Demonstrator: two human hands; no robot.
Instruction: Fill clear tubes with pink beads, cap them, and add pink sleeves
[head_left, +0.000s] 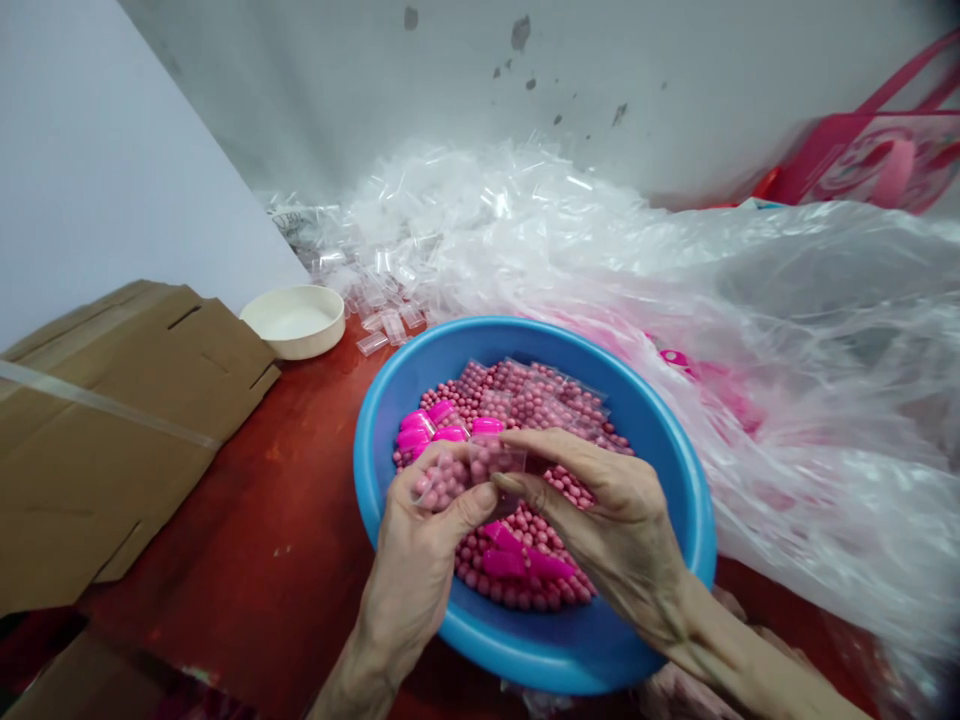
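We've got a small clear plastic container of round pink beads over the round blue plastic basin. Our left hand grips it: thumb on the near side, other fingers mostly hidden. Our right hand pinches its right end, thumb and forefinger narrow. Loose pink beads and glossy magenta plastic pieces lie below, in the basin.

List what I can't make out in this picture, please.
All in the head view:
Blue basin: its bottom is covered by pink beads.
Clear bead packet: partly hidden by fingers of the left hand and right hand.
Pink bag: cut off by the right edge; its print is blurred.
Pink items: veiled by plastic sheeting.
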